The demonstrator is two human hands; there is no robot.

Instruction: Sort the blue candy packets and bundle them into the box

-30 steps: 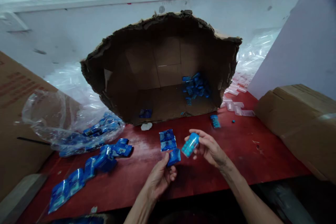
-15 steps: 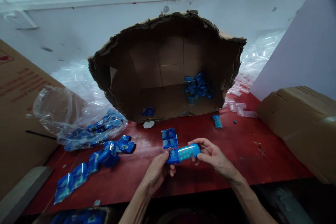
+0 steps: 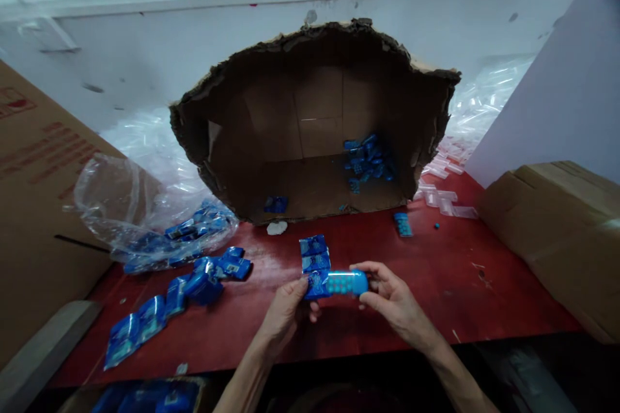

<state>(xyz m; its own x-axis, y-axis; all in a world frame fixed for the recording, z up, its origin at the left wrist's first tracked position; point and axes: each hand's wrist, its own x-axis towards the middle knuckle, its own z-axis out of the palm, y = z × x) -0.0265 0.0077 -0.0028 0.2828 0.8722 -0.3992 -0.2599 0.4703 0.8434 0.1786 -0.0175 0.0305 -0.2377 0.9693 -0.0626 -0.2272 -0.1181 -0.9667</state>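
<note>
My left hand pinches a dark blue printed sachet between thumb and fingers. My right hand grips the light blue capped end of a small clear container of blue balls. The container lies level, its other end against or inside the sachet; I cannot tell which. Just behind the sachet lies a pair of joined blue sachets on the red table. A similar container of blue balls sits farther right, with one loose blue ball beside it.
Behind my hands a torn-edged cardboard box opens toward me, with a heap of filled blue containers inside. To the left are a strip of blue sachets and a clear plastic bag. A closed carton stands right.
The container and sachet have turned from slightly tilted to level, the capped end dropping a little. Both hands keep their hold. The whole view has shifted slightly.
</note>
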